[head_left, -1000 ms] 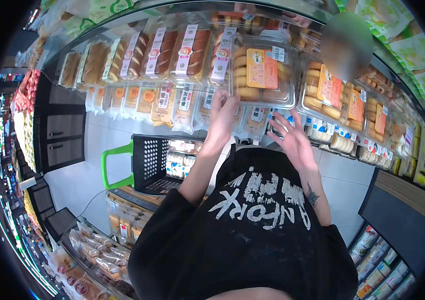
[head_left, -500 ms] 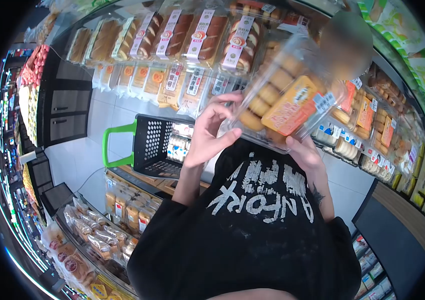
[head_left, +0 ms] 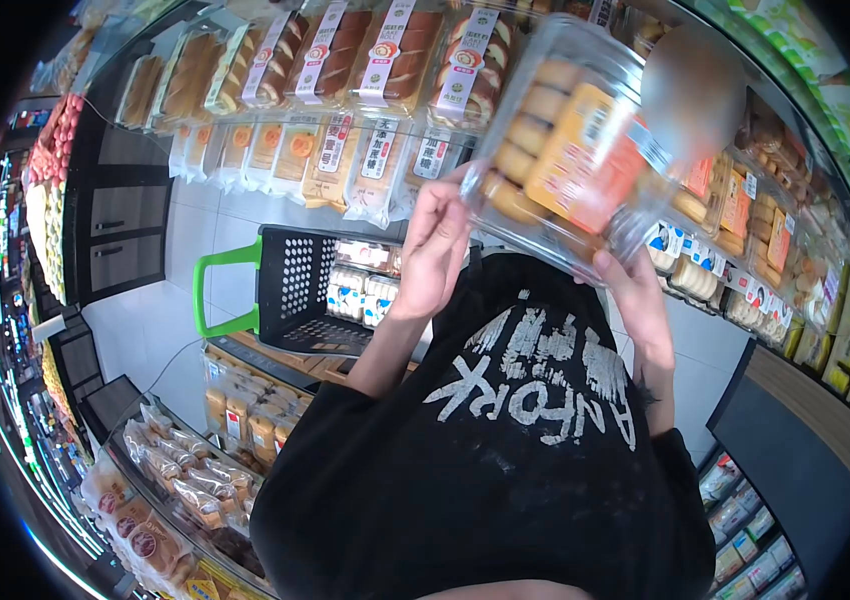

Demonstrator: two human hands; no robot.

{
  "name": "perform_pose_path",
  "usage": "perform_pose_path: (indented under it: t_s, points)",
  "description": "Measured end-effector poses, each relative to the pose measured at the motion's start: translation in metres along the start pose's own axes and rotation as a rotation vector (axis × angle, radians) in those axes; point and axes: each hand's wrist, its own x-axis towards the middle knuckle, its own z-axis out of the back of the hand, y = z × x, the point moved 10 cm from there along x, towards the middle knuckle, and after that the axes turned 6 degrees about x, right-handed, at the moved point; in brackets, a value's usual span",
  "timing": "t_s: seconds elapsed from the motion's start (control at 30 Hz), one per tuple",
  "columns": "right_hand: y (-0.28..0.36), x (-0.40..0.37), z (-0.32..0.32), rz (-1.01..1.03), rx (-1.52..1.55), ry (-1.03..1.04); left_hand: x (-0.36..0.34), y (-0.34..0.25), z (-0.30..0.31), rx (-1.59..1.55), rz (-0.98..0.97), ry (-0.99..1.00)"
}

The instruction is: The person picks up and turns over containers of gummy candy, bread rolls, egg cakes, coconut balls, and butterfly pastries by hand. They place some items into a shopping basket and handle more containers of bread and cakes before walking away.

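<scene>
A clear plastic box of round golden pastries (head_left: 523,150) with an orange label is held tilted in front of my chest. My left hand (head_left: 437,245) is closed at its lower left corner, the fingers partly behind the edge. At the bottom right, my right hand (head_left: 635,295) grips the box with the thumb in front; its other fingers are hidden underneath. Left of my forearm stands a black shopping basket (head_left: 295,290) with a green handle (head_left: 207,290), holding several white-and-blue packs (head_left: 360,295).
Packaged cake rolls (head_left: 400,55) line the shelf ahead, with bagged breads (head_left: 330,165) below them. More orange-labelled boxes (head_left: 735,210) sit at the right. Bagged buns (head_left: 185,455) fill a stand at lower left. A dark counter (head_left: 795,440) is at lower right.
Both hands have raised the pastry box slightly and turned it more upright. The left fingers have drawn closer together. The view has shifted a little.
</scene>
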Motion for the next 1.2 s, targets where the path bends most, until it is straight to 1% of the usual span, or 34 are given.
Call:
perform_pose_path:
  t_s: [0.07, 0.1, 0.2, 0.23, 0.33, 0.37, 0.43, 0.47, 0.53, 0.57, 0.63, 0.73, 0.8, 0.9, 0.93, 1.0, 1.03, 1.1, 1.13, 1.17, 1.2]
  points:
    - [0.011, 0.006, -0.013, 0.094, -0.079, 0.025, -0.014, 0.02, 0.019, -0.172, 0.101, -0.239]
    - [0.006, 0.011, -0.011, 0.087, -0.093, -0.003, -0.016, 0.02, 0.022, -0.136, 0.084, -0.255]
    - [-0.005, 0.023, -0.02, 0.146, -0.05, 0.008, -0.017, 0.032, 0.037, -0.103, 0.151, -0.361]
    - [-0.014, 0.026, -0.021, 0.127, -0.066, 0.051, -0.013, 0.035, 0.039, -0.083, 0.141, -0.347]
    - [-0.019, 0.032, -0.018, 0.162, -0.012, 0.041, 0.007, 0.04, 0.044, -0.04, 0.134, -0.296]
    - [-0.022, 0.035, -0.014, 0.131, 0.033, 0.048, 0.014, 0.04, 0.042, -0.034, 0.147, -0.27]
    - [-0.019, 0.035, -0.009, 0.151, 0.069, 0.016, 0.027, 0.048, 0.045, 0.003, 0.158, -0.235]
    - [-0.018, 0.036, -0.006, 0.16, 0.087, -0.001, 0.033, 0.054, 0.047, 0.086, 0.17, -0.225]
    - [-0.017, 0.041, 0.004, 0.228, 0.06, -0.023, 0.044, 0.065, 0.046, 0.253, 0.193, -0.206]
    - [-0.015, 0.042, 0.008, 0.261, 0.046, -0.034, 0.049, 0.067, 0.045, 0.287, 0.185, -0.222]
    - [-0.016, 0.042, 0.011, 0.241, 0.002, -0.034, 0.059, 0.069, 0.043, 0.355, 0.17, -0.256]
    - [-0.021, 0.044, 0.016, 0.235, -0.038, -0.058, 0.072, 0.072, 0.037, 0.344, 0.181, -0.191]
    - [-0.026, 0.046, 0.021, 0.215, -0.026, -0.092, 0.073, 0.078, 0.038, 0.409, 0.155, -0.179]
    - [-0.025, 0.051, 0.024, 0.283, -0.1, -0.094, 0.072, 0.083, 0.04, 0.467, 0.133, -0.165]
    - [-0.027, 0.051, 0.025, 0.27, -0.1, -0.1, 0.071, 0.082, 0.04, 0.48, 0.128, -0.16]
    - [-0.03, 0.052, 0.027, 0.244, -0.101, -0.112, 0.066, 0.069, 0.042, 0.517, 0.039, -0.264]
    - [-0.028, 0.048, 0.031, 0.276, -0.143, -0.175, 0.061, 0.059, 0.041, 0.535, -0.006, -0.316]
    - [-0.026, 0.035, 0.034, 0.343, -0.229, -0.304, 0.047, 0.004, 0.01, 0.592, -0.24, -0.308]
    - [-0.032, 0.033, 0.035, 0.304, -0.246, -0.291, 0.036, -0.028, -0.01, 0.616, -0.356, -0.298]
    - [-0.039, 0.027, 0.038, 0.26, -0.266, -0.278, 0.03, -0.046, -0.035, 0.216, -0.345, -0.059]
    - [-0.048, 0.022, 0.04, 0.21, -0.288, -0.264, 0.013, -0.076, -0.076, -0.094, -0.305, 0.253]
